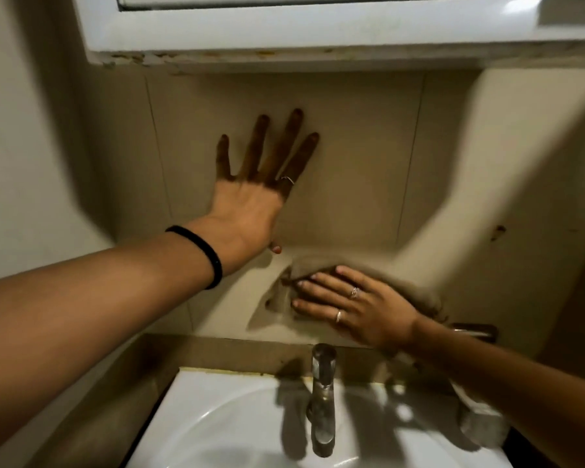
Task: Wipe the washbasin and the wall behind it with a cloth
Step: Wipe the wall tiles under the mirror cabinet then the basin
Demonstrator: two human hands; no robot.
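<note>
My left hand [250, 197] lies flat on the beige tiled wall [358, 157] with its fingers spread, holding nothing. Lower and to the right, my right hand [348, 305] presses a brownish cloth [304, 268] against the wall just above the basin. The cloth is blurred and mostly hidden under the hand. The white washbasin [217, 420] fills the bottom of the view, and its chrome tap [323, 396] stands at the back edge, directly below my right hand.
A white cabinet [284, 32] with a chipped lower edge hangs over the wall. A brown ledge [217, 352] runs behind the basin. A metal fitting [477, 331] sits on the wall beyond my right wrist. Side walls close in left and right.
</note>
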